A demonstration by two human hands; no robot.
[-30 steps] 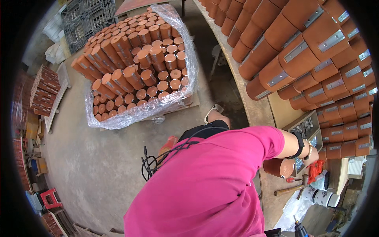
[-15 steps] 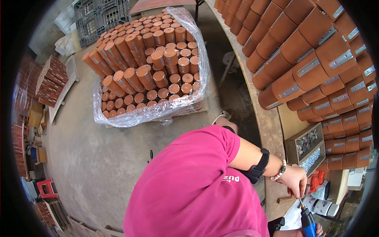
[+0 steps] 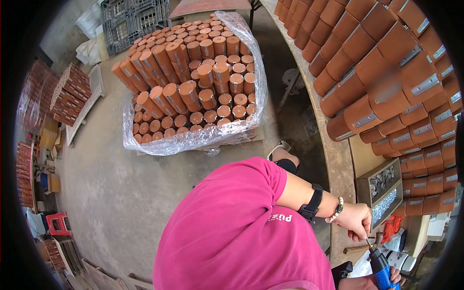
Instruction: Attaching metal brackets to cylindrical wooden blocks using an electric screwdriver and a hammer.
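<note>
Right hand (image 3: pixel 365 283) grips one blue-black power driver (image 3: pixel 383 274), low right; left hand (image 3: pixel 355 222) pinched narrow at bit (image 3: pixel 370 246), cannot tell around what. White lettering on pink shirt (image 3: pixel 227 237). One wooden tray (image 3: pixel 364 191), two compartments.

White lettering (image 3: pixel 282 218) upside down on the chest of the pink shirt (image 3: pixel 217 227), partly lost in folds, dark printed marks on the white container (image 3: pixel 405 262) toward the worktop's (image 3: pixel 341 159) near end, too small to read
</note>
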